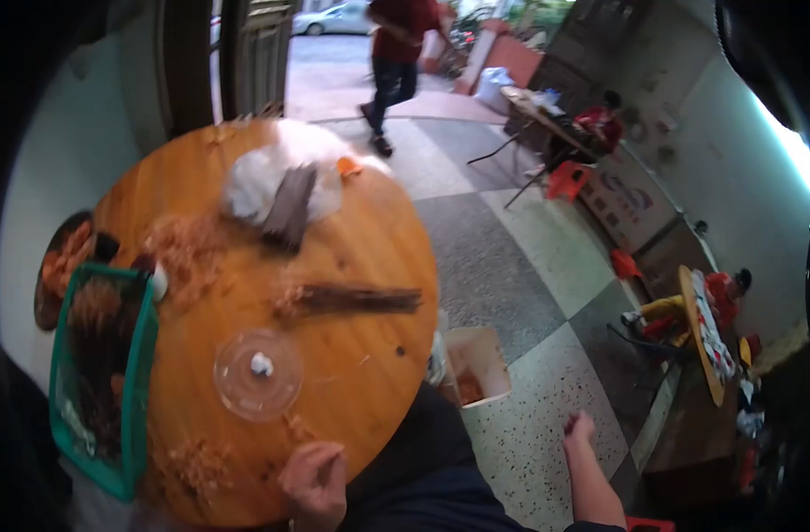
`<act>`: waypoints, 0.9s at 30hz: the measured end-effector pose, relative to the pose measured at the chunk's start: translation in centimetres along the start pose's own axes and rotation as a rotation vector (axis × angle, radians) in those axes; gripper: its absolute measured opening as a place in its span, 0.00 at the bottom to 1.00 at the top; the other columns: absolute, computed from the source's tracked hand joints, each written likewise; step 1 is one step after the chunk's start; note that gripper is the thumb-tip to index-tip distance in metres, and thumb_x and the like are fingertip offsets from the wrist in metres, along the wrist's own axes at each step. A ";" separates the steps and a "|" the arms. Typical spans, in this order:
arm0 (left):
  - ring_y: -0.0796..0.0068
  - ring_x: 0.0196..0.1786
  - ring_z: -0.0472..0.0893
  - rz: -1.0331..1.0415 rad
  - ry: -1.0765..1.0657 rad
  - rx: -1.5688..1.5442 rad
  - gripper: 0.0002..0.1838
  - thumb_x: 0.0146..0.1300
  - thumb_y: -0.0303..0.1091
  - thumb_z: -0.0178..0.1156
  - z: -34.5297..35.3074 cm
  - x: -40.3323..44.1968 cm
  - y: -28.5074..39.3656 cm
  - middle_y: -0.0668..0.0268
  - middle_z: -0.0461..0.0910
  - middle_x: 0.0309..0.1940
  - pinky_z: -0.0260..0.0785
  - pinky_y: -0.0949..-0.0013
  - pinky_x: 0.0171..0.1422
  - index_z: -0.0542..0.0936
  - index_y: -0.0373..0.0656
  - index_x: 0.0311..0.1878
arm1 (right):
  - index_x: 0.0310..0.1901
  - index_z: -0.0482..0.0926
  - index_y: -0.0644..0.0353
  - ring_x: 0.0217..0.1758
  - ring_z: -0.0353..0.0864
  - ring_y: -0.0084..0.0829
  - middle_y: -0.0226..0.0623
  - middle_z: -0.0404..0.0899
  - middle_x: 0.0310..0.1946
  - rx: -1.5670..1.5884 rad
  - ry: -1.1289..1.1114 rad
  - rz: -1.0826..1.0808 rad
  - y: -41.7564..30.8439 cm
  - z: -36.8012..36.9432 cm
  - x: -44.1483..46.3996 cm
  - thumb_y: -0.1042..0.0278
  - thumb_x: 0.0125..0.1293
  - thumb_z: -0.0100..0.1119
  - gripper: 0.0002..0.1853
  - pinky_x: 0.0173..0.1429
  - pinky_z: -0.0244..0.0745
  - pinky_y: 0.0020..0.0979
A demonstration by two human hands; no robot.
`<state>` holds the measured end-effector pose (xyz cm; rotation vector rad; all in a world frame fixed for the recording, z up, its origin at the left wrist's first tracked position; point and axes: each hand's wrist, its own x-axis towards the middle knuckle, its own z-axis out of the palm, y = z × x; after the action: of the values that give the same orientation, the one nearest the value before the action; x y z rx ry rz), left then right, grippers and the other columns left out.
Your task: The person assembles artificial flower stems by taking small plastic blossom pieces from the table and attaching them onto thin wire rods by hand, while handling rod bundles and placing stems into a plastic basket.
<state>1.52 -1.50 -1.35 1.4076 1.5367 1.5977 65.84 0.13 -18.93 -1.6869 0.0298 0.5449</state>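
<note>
My left hand (315, 483) is over the front edge of the round wooden table (352, 390), its fingers curled in; whatever they hold, if anything, is hidden. Near it are a clear round plastic dish (237, 399) with a small white lump (261, 363) and a pile of orange shreds (197, 470). Away from the table, my right hand (580, 428) hangs over the tiled floor with its fingers folded, touching nothing visible. A bundle of thin dark brown sticks (361, 300) with orange-tinted ends lies on the tabletop.
A green-rimmed container (144, 390) of dark material stands at the left, by a dark bowl (46, 293) of orange pieces. Farther back, a dark brown bundle (292, 208) rests on a white plastic bag (250, 182). A whitish bin (489, 355) stands beside the table. Several people are around.
</note>
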 end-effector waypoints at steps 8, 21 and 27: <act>0.78 0.36 0.85 -0.073 0.083 -0.133 0.04 0.69 0.17 0.69 -0.2 0.3 -1.1 0.60 0.83 0.42 0.78 0.75 0.42 0.86 0.30 0.45 | 0.49 0.79 0.54 0.30 0.76 0.24 0.31 0.80 0.35 0.424 -1.211 0.128 -11.5 24.3 -33.6 0.63 0.84 0.58 0.05 0.38 0.74 0.30; 0.74 0.43 0.88 -0.092 0.150 -0.113 0.04 0.71 0.16 0.67 0.0 0.5 -1.0 0.58 0.87 0.43 0.83 0.71 0.49 0.87 0.29 0.47 | 0.63 0.80 0.63 0.41 0.85 0.28 0.39 0.86 0.47 0.306 -1.586 0.675 -3.6 26.1 -48.5 0.74 0.80 0.59 0.14 0.50 0.82 0.30; 0.69 0.48 0.90 -0.122 0.130 -0.134 0.05 0.74 0.17 0.64 0.0 1.0 -0.5 0.55 0.87 0.47 0.86 0.66 0.57 0.86 0.29 0.49 | 0.54 0.82 0.64 0.43 0.88 0.32 0.43 0.87 0.47 0.254 -1.681 0.598 -1.8 24.9 -47.9 0.73 0.80 0.60 0.07 0.50 0.85 0.33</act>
<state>1.03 -0.49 -1.50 1.1371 1.5256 1.7115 15.60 10.38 -1.84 -0.5265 -0.5907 2.1288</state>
